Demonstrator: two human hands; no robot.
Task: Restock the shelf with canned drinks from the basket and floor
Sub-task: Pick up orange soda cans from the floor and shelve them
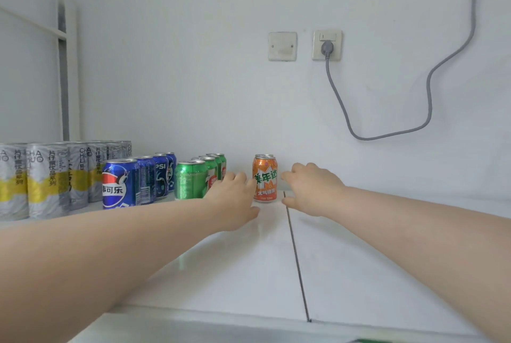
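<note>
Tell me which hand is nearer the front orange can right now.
Left. The left hand sits at the left side of the orange can, fingers apparently touching it; the right hand is just off its right side, a small gap showing.

Orange can [265, 178], green cans [190, 180], blue cans [121, 183].

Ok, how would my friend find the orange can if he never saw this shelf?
Look at the white shelf under the wall socket with the grey plug. Right of the green cans, the orange can stands between the left hand and right hand. Its neighbours are green; it alone shows an orange label.
</note>
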